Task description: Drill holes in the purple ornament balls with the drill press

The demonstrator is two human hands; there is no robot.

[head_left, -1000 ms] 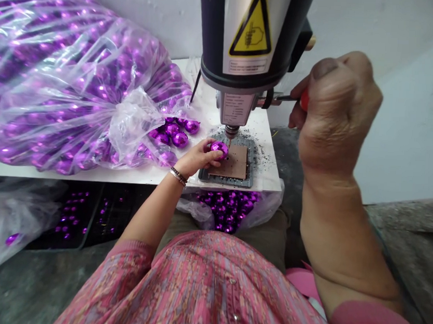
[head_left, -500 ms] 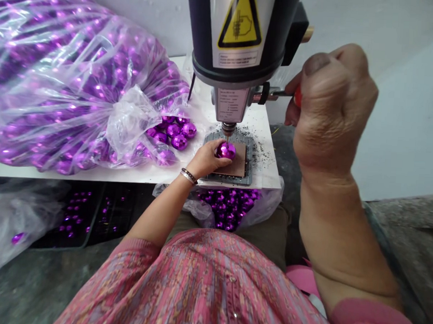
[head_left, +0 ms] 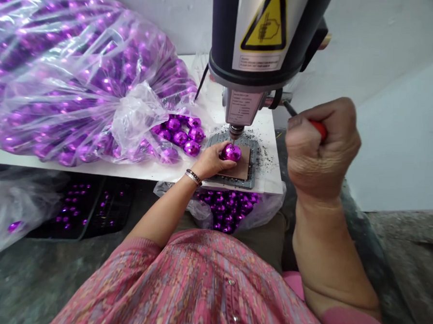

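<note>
My left hand [head_left: 212,162] grips a shiny purple ball [head_left: 231,153] between thumb and fingers, on a brown board [head_left: 242,169] over the grey base plate [head_left: 252,181]. Right above the ball is the drill chuck [head_left: 236,131], its thin bit meeting the ball's top. My right hand [head_left: 321,148] is closed around the red-knobbed lever [head_left: 291,109] at the right side of the drill press [head_left: 261,63]. Several loose purple balls [head_left: 180,138] lie on the white table to the left of my left hand.
A big clear bag of purple balls [head_left: 79,77] covers the left of the white table [head_left: 56,165]. Below the front edge hangs an open bag of purple balls [head_left: 228,206]. Dark crates [head_left: 72,212] stand at lower left. Dark shavings surround the base plate.
My right hand has moved down with the lever, which now slants downward. The view has shifted a little, so the drill press appears farther right. My left hand still holds the ball.
</note>
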